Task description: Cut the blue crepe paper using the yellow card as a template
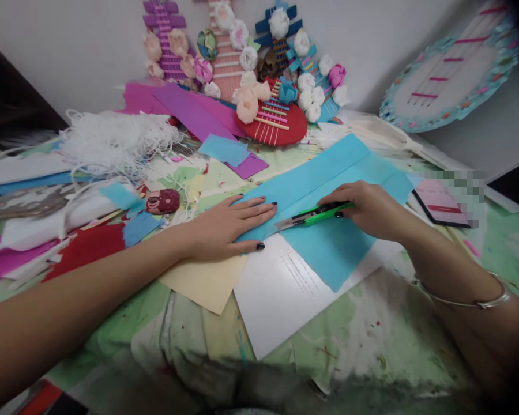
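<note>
Blue paper [337, 253] lies folded and spread across the middle of the table, partly over a white sheet [272, 311]. My left hand [237, 225] rests flat on the paper's left end, fingers spread. From the right, my right hand [363, 207] grips a green and black box cutter [315, 215]. Its blade points left and touches the paper near a cut edge, close to my left fingertips. A cream sheet [207, 282] sticks out below my left hand.
Decorated craft pieces with paper flowers [246, 104] stand along the back. White string [116, 141] is heaped at the left, near a dark red object [163, 201]. A pink card [441, 202] lies at the right. Purple strips [194, 109] lie behind.
</note>
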Demonstrator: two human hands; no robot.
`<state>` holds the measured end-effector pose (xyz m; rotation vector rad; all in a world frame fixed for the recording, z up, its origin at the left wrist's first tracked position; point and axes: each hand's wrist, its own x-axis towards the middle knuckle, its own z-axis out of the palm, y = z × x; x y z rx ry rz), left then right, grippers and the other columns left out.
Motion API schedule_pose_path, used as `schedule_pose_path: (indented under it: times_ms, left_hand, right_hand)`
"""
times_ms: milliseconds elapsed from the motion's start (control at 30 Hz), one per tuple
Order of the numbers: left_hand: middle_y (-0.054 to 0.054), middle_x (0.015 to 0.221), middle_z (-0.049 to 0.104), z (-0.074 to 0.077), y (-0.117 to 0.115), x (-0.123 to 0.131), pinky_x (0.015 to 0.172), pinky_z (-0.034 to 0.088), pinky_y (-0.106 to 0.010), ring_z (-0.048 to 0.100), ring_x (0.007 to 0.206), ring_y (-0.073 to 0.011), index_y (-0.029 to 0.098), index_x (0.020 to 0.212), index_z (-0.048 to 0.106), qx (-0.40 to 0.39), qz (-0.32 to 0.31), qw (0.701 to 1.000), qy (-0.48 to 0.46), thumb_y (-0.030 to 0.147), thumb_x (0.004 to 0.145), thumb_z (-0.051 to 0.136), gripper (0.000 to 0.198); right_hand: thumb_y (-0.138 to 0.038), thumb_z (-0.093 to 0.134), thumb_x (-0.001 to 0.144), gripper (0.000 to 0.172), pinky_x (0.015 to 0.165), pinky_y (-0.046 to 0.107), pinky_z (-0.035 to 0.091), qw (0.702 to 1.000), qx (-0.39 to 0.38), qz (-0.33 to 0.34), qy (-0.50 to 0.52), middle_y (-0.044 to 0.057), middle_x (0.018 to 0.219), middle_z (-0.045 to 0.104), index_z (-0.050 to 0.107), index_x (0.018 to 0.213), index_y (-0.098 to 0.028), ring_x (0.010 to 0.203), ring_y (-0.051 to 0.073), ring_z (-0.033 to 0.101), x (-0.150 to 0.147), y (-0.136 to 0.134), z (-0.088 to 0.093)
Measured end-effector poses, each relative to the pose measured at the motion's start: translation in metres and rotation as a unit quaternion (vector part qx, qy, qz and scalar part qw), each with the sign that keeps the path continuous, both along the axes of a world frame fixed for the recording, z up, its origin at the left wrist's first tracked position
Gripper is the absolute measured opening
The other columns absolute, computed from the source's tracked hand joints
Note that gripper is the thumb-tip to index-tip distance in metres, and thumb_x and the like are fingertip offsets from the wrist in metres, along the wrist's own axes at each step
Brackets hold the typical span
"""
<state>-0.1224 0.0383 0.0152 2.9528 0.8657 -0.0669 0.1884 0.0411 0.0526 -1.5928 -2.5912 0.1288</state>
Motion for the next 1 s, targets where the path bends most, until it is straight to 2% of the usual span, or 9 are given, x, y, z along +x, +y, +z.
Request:
schedule_pose_path:
  times_ms: [233,700,1000]
  left_hand:
    - [0.000,0.162,0.012,-0.002,0.001,-0.001,0.120,0.007,-0.042,0.012,0.150,-0.0236,0.024,0.156,0.009,0.007,-0.002,1.000,-0.004,0.062,0.099,0.017,0.069]
    - [-0.002,0.161,0.014,0.000,0.000,0.000,0.120,0.007,-0.042,0.013,0.149,-0.0247,0.022,0.156,0.013,-0.006,-0.002,1.000,-0.010,0.062,0.099,0.020,0.070]
    - [-0.002,0.161,0.014,-0.002,0.000,-0.001,0.120,0.008,-0.043,0.014,0.149,-0.0250,0.022,0.156,0.012,0.003,-0.007,1.000,-0.014,0.061,0.099,0.019,0.069]
  right_hand:
    - [-0.005,0.048,0.074,0.049,0.087,0.035,0.047,1.000,-0.019,-0.009,0.005,0.004,0.108,0.073,0.073,0.112,-0.023,0.100,0.026,0.065,-0.003,-0.002,0.000]
    - [-0.005,0.049,0.074,0.048,0.083,0.033,0.049,1.000,0.009,0.019,0.008,0.003,0.104,0.074,0.074,0.109,-0.026,0.094,0.023,0.067,-0.001,-0.001,-0.001]
    - [-0.002,0.047,0.074,0.051,0.083,0.035,0.048,1.000,0.000,-0.005,0.002,0.004,0.104,0.073,0.074,0.111,-0.025,0.096,0.025,0.066,-0.007,-0.006,0.003]
